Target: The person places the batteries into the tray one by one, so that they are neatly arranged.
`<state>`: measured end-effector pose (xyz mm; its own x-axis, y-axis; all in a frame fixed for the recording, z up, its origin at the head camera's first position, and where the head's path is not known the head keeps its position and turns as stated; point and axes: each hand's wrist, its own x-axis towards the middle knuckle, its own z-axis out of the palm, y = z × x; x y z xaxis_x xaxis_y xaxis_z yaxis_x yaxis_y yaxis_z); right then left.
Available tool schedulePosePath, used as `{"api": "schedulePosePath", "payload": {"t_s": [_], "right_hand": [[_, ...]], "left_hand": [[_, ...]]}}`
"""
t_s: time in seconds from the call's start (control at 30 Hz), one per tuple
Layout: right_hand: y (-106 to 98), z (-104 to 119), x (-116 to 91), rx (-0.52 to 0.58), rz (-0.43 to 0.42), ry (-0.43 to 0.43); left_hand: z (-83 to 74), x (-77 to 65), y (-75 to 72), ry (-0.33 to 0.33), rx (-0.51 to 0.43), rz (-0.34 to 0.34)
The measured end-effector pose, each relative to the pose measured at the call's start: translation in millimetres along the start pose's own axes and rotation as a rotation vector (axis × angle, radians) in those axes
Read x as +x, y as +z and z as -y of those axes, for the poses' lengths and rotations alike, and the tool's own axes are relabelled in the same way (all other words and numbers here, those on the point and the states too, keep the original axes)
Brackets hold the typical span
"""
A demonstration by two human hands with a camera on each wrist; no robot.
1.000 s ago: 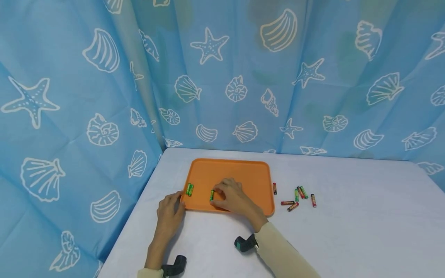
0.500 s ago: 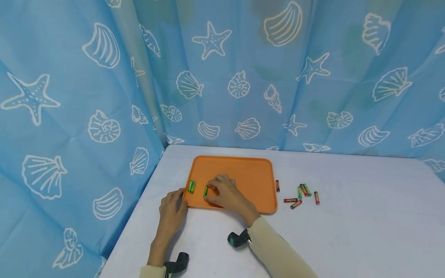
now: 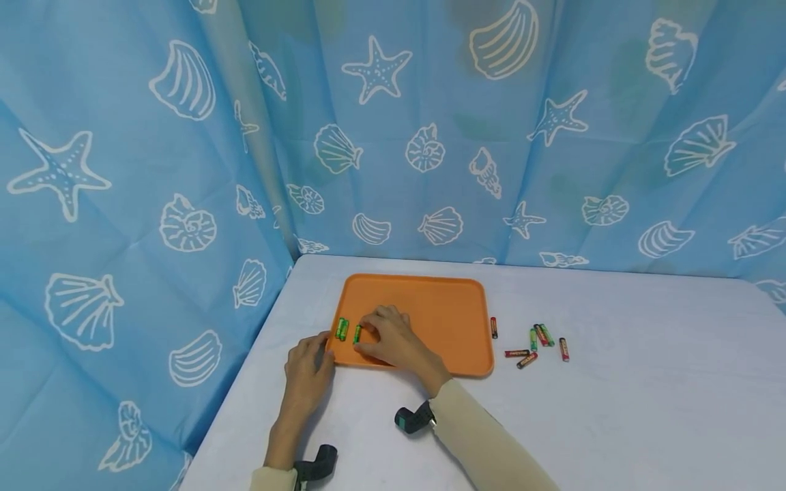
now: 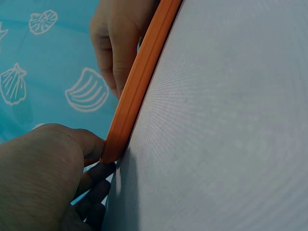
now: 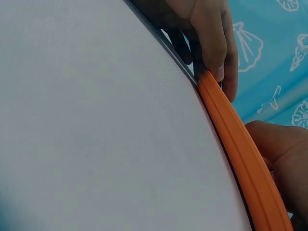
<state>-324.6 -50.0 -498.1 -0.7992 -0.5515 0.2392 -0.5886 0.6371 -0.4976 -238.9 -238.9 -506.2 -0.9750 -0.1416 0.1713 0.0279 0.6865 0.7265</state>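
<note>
An orange tray [image 3: 430,320] lies on the table. My left hand [image 3: 306,375] holds its near left corner; in the left wrist view the thumb of that left hand [image 4: 43,168] is against the corner, with the fingers beside it. My right hand [image 3: 396,341] is over the tray's left part and pinches a green battery [image 3: 357,334] between thumb and fingers. Just left of it, two green batteries [image 3: 342,329] lie side by side along the tray's left edge. In the right wrist view the tray's wall [image 5: 240,154] hides the pinched battery.
Right of the tray, a red and black battery [image 3: 494,327] lies close to its edge. Farther right is a loose group of several red and green batteries [image 3: 533,339], with one red battery [image 3: 564,349] apart. A blue shell-print curtain [image 3: 393,170] hangs behind the white table [image 3: 589,409].
My right hand has moved left across the tray with the green battery, bringing it near the two others. My left hand has stayed at the tray corner. The head view has shifted slightly.
</note>
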Motion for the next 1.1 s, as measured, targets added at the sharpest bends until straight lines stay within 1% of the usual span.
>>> {"api": "schedulePosePath", "payload": {"t_s": [0.43,0.7,0.83,0.97,1.1], "right_hand": [[5.4,1.1,8.8,0.009,-0.007,0.006],[7.3,2.7,10.5,-0.009,-0.015,-0.005],[9.2,3.1,11.4,-0.019,-0.011,-0.005],[8.5,3.1,10.0,-0.019,-0.005,-0.002],[2.8,3.2,4.9,-0.007,-0.011,-0.004]], "left_hand": [[-2.0,0.4,2.4,0.013,0.003,0.0],[-2.7,0.6,2.2,0.002,0.017,-0.006],[-1.3,-0.1,2.7,0.014,0.015,-0.014],[-0.1,-0.8,1.9,0.015,0.018,-0.012],[1.4,-0.4,-1.1,0.012,0.018,-0.011]]}}
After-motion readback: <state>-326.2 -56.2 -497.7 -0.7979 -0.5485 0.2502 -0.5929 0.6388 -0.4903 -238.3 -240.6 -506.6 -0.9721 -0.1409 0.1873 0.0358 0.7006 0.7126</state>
